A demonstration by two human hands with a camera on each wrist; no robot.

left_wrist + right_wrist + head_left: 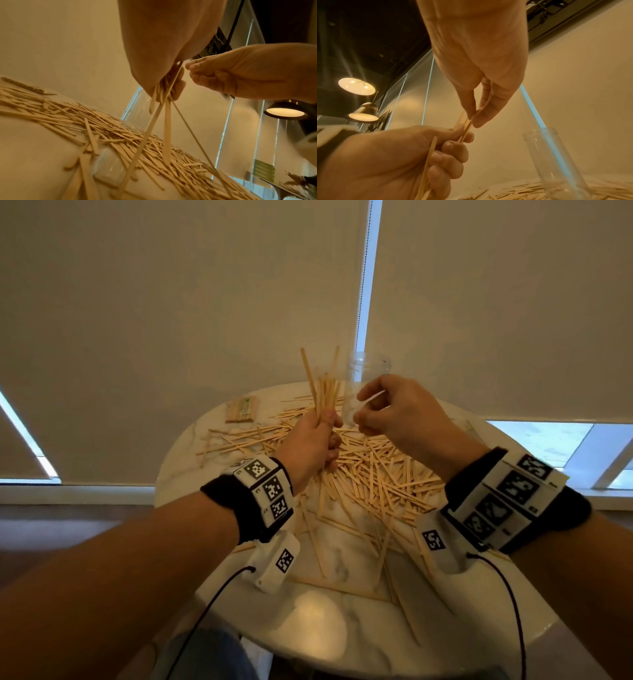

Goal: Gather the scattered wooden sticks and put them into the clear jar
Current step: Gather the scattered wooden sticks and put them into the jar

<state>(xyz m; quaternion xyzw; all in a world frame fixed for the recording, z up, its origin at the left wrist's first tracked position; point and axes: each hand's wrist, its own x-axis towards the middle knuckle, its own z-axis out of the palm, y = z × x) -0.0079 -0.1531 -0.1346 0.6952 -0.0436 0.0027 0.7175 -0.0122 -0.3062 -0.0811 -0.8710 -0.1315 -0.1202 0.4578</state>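
Note:
My left hand (323, 440) is raised over the table and grips a bundle of wooden sticks (325, 393) that stands upright and fans out at the top. In the right wrist view my right hand (473, 118) pinches the top of sticks (464, 126) in that bundle between thumb and forefinger, just above the left hand (450, 152). The clear jar (368, 371) stands upright behind my right hand (363, 410), near the table's far edge. Many loose sticks (376, 477) lie heaped across the middle of the table. From the left wrist, the bundle's lower ends (167, 135) hang down towards the heap.
The round white marble table (325, 631) has bare surface at its near edge, with a few stray sticks. A wrapped packet of sticks (241, 409) lies at the far left. Roller blinds and a window sill stand behind the table.

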